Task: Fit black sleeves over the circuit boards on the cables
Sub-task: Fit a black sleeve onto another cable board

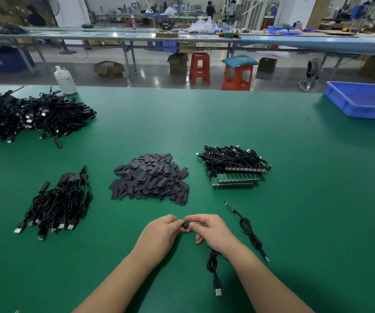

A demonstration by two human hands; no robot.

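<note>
Nearest the camera: silver USB plug (218, 291) of the thin black cable (212, 263) in hand, lying on the green tabletop (306, 177); the cable runs up under the right hand (209, 231). Left hand (161, 229) and right hand meet over the near middle of the tabletop, fingers of both curled in a pinch around one small black sleeve (186, 226); a sliver of circuit board seems to show at its right edge, too small to be sure. Judgement: sleeve is being slid onto the board, apparently part way. To do it well: hold the flat sleeve open at its mouth with the left fingers, keep the board in line with it, feed straight without twisting, stop once the board is fully covered and the cable exits cleanly. Risk: board corner catching the sleeve lip; forcing could strain the solder joints. A second loose black cable with a bare board end (229, 205) lies just right of the right hand, likely next. Beyond: heap of flat black sleeves (150, 177) centre, bundle of unsleeved cables with green boards (236, 170) to its right, bundle of sleeved cables (60, 202) to its left, larger black cable pile (30, 116) far left, blue plastic tray (362, 102) far right.
</note>
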